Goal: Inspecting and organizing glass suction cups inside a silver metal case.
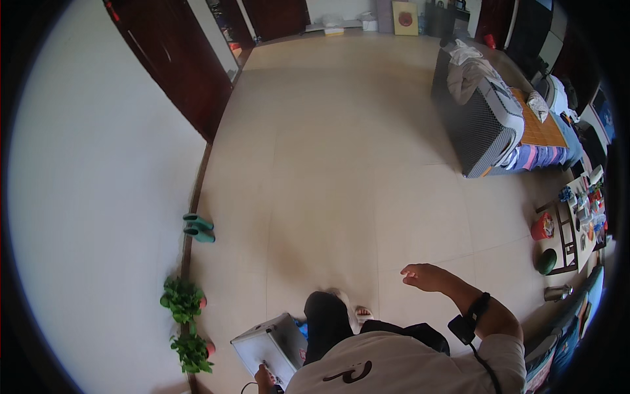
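My left hand (265, 377) is at the bottom of the view, closed around the handle of a silver metal case (275, 340). The case hangs beside my left leg, in dark trousers (325, 320). A bit of something blue shows behind the case. Out to the right, my right hand (422, 277) is over the tiled floor with its fingers loosely curled; no object shows in it. A black device (462, 327) is strapped to my right arm, with a cable running from it. Under me a foot in a light sandal (363, 313) is visible.
Green rubber boots (199, 228) and potted leafy plants (182, 299) stand along the left wall, near a dark red door (172, 59). On the right are a couch (482, 128) with cloths, a cluttered low table (576, 221), a red bin (541, 226) and a watermelon (546, 261).
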Demonstrator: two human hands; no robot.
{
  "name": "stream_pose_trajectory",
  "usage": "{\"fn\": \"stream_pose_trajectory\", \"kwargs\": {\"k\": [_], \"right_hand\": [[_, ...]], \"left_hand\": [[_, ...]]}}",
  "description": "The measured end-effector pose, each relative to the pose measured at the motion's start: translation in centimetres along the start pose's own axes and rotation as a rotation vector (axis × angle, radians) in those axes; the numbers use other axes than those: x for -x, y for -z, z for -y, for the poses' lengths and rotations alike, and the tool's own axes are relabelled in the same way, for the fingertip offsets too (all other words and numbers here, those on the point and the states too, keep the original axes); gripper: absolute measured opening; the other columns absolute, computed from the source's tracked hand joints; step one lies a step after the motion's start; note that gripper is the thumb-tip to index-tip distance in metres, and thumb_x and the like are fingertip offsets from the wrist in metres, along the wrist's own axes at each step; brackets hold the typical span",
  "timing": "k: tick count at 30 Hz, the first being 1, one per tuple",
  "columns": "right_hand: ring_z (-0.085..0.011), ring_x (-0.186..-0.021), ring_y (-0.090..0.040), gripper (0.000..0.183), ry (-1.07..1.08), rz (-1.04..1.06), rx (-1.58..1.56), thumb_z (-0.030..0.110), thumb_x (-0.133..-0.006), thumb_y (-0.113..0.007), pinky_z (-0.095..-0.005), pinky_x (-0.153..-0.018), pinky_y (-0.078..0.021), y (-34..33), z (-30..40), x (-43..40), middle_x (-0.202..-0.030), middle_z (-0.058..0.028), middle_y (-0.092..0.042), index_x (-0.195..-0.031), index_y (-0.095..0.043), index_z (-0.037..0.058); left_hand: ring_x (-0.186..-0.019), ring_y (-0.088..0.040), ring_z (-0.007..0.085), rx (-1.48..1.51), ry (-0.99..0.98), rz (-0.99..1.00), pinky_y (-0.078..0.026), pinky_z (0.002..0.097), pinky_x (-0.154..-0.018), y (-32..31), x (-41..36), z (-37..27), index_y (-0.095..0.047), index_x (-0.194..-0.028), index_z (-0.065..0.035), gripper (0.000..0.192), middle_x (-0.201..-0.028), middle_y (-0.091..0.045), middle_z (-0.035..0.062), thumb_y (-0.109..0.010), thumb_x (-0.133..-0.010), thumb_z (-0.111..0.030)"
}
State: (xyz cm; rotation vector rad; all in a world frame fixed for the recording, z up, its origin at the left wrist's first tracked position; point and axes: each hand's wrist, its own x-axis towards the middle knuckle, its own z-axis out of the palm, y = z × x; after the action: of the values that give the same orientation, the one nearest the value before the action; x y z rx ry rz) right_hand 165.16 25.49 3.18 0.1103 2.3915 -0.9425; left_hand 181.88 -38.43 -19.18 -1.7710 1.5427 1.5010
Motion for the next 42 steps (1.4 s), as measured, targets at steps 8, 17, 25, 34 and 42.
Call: {"fn": "stream_pose_trajectory", "kwargs": {"k": [8,17,25,34,42], "right_hand": [[-0.0293,-0.094,-0.060,0.034,-0.042,-0.166,-0.063,0.030,-0.085,-0.054,-0.0360,-0.083,-0.0463,9.0,1.4,-9.8,-0.100,-0.0152,-0.063,-0.108,-0.058,0.0053],[-0.0243,-0.095,-0.061,0.035,-0.217,-0.222,-0.264,0.027,-0.083,-0.058,-0.0328,-0.083,-0.0469,19.3,11.4,-26.7,-0.101,-0.0154,-0.063,-0.108,-0.058,0.0029],[-0.0202,-0.088,-0.061,0.030,-0.167,-0.221,-0.111,0.020,-0.086,-0.055,-0.0321,-0.080,-0.0472,28.8,13.2,-42.2,-0.094,-0.0119,-0.064,-0.109,-0.057,0.0004],[-0.0246,-0.092,-0.061,0.031,0.088,-0.280,0.093,0.025,-0.085,-0.057,-0.0335,-0.080,-0.0478,45.9,23.4,-68.8,-0.097,-0.0146,-0.064,-0.106,-0.058,0.0029],[-0.0262,-0.091,-0.062,0.031,0.506,-0.232,0.225,0.024,-0.086,-0.057,-0.0352,-0.079,-0.0485,55.3,43.8,-92.2,-0.099,-0.0144,-0.064,-0.108,-0.056,0.0032]], "left_hand": [[-0.035,-0.031,0.0125,-0.138,-0.146,0.107,-0.025,0.0294,-0.033,-13.9,1.8,-21.3,-0.039,-0.058,-0.0144,0.033,-0.046,-0.032,-0.0016,-0.047,-0.083,-0.035],[-0.038,-0.035,0.0150,-0.416,-0.667,0.092,-0.030,0.0323,-0.037,-23.5,-8.1,-40.2,-0.049,-0.059,-0.0073,0.028,-0.049,-0.039,0.0013,-0.052,-0.079,-0.027],[-0.068,-0.060,0.0324,-0.747,-0.604,-0.135,-0.044,0.0419,-0.061,-33.0,-10.3,-58.1,-0.062,-0.064,0.0028,0.051,-0.067,-0.061,0.0212,-0.047,-0.084,-0.041],[-0.061,-0.060,0.0273,-0.628,-0.464,-0.123,-0.047,0.0386,-0.058,-42.0,-10.5,-75.0,-0.060,-0.069,-0.0027,0.039,-0.064,-0.059,0.0177,-0.044,-0.082,-0.036],[-0.058,-0.057,0.0296,-0.649,-0.553,-0.110,-0.044,0.0425,-0.054,-45.5,-15.0,-85.0,-0.053,-0.074,-0.0014,0.022,-0.061,-0.058,0.0138,-0.051,-0.076,-0.023]]}}
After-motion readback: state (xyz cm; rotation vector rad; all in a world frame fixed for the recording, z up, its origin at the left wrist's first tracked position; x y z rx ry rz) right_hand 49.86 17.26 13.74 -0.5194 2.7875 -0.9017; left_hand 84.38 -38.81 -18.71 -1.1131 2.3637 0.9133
